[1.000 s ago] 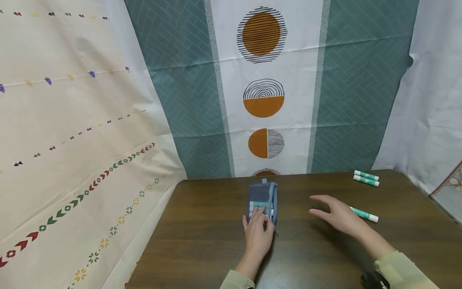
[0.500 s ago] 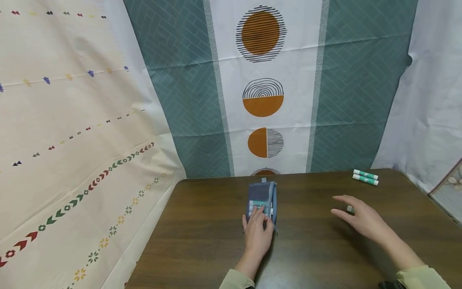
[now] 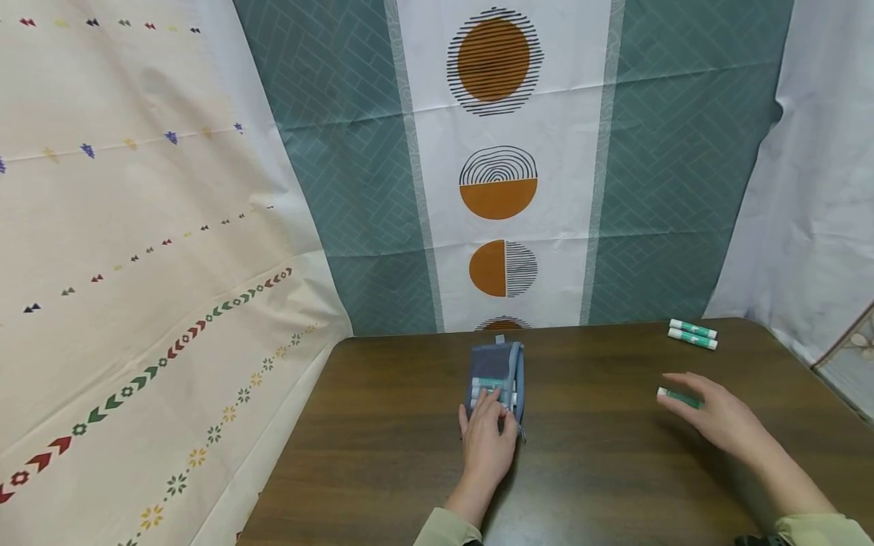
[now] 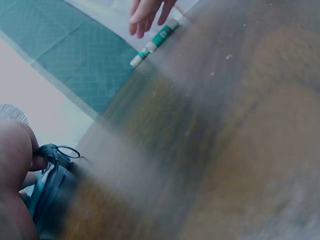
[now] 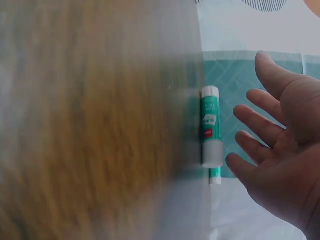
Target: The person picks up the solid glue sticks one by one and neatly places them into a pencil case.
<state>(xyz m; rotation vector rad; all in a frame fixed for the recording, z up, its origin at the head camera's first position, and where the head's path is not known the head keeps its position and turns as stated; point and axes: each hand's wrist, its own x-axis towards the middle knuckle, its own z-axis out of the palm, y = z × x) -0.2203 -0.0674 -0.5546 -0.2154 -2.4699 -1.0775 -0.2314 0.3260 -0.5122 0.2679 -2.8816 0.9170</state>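
A blue-grey zip pouch (image 3: 490, 358) lies at the middle of the table, green-and-white glue sticks (image 3: 488, 384) showing in its front. My left hand (image 3: 488, 449) holds the pouch's near end, fingers over the front; in the left wrist view the fingers grip the edge of the pouch (image 4: 50, 200) by a zip pull ring (image 4: 68, 151). To the right, my right hand (image 3: 729, 422) hovers with fingers spread over a single glue stick (image 3: 683, 399), partly hidden by it. In the right wrist view that glue stick (image 5: 211, 125) lies just beyond the fingertips, and the palm is bare.
Two more glue sticks (image 3: 693, 334) lie side by side near the table's back right corner. The brown wooden table (image 3: 382, 455) ends at a patterned cloth backdrop (image 3: 505, 273), with a cream cloth (image 3: 171, 303) hanging at the left.
My right hand has moved rightward from beside the single glue stick to over it, fingers still spread. The left hand and the pouch have stayed in place.
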